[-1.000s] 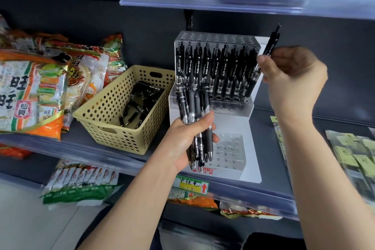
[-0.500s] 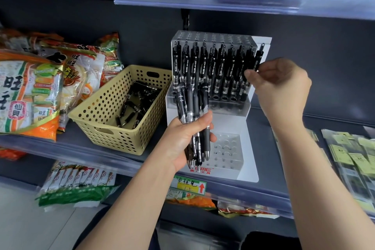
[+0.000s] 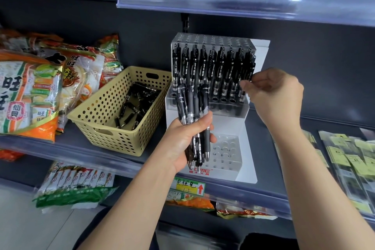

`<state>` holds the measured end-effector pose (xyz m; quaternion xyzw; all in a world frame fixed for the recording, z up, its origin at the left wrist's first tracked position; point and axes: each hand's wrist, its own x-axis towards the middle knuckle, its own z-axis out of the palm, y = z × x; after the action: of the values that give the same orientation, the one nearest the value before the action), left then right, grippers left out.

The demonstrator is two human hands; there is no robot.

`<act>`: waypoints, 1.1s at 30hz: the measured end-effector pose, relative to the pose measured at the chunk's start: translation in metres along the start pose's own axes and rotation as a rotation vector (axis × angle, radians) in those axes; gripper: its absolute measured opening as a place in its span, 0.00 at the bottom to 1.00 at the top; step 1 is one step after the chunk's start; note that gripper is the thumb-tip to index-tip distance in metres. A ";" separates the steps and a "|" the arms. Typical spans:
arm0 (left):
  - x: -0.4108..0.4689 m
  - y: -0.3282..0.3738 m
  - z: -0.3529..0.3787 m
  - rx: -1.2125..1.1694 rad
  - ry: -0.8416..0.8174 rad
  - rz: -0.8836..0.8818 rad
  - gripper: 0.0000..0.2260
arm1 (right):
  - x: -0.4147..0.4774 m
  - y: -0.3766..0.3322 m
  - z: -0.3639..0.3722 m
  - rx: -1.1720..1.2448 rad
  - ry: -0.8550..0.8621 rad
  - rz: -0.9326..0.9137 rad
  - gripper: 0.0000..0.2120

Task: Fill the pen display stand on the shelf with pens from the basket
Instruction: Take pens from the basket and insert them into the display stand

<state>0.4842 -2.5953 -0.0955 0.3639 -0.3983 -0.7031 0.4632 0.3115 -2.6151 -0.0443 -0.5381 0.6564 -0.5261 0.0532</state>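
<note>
Right now your left hand (image 3: 186, 142) grips a bundle of pens (image 3: 192, 103), glossy black barrels with metal tips pointing down, upright in front of the pen display stand (image 3: 229, 126). The stand is clear acrylic on a white stepped base and sits on the dark matte shelf (image 3: 261, 148). Its tall upper block is packed with upright black pens. Your right hand (image 3: 274, 95) pinches the end pen (image 3: 250, 67) at that block's right edge between thumb and fingertips. The low front block (image 3: 225, 152) shows rows of open round holes. Just beside the stand on the left stands the basket (image 3: 113, 138), yellow perforated plastic with loose pens (image 3: 136, 105) lying across its bottom. Crinkled snack bags (image 3: 30, 95) crowd its far side, and flat packets (image 3: 349, 158) lie well to the right.
</note>
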 end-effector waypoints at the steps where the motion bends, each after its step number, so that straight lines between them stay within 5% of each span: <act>1: 0.000 0.000 0.000 0.001 -0.001 -0.001 0.21 | 0.000 0.000 0.000 -0.010 -0.002 -0.005 0.07; 10: 0.000 -0.002 0.002 0.006 -0.025 0.052 0.12 | -0.012 -0.016 -0.003 0.018 0.152 -0.169 0.11; 15: 0.001 -0.001 0.003 0.040 -0.001 0.098 0.11 | -0.020 -0.030 0.008 0.120 -0.284 -0.135 0.03; 20: -0.002 0.001 0.004 0.046 -0.008 0.145 0.10 | -0.024 -0.032 0.006 0.168 -0.657 0.037 0.14; 25: -0.003 0.002 0.002 0.041 -0.055 0.148 0.11 | -0.017 -0.024 -0.002 0.370 -0.824 0.082 0.11; 30: -0.002 0.003 0.003 0.027 -0.014 0.151 0.11 | -0.016 -0.024 -0.003 0.498 -0.726 0.161 0.07; 33: 0.000 0.001 0.002 0.026 0.046 0.138 0.07 | -0.012 -0.028 -0.005 0.626 -0.516 0.226 0.06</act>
<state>0.4831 -2.5948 -0.0939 0.3577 -0.4207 -0.6556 0.5150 0.3312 -2.5993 -0.0273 -0.5347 0.4848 -0.5389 0.4342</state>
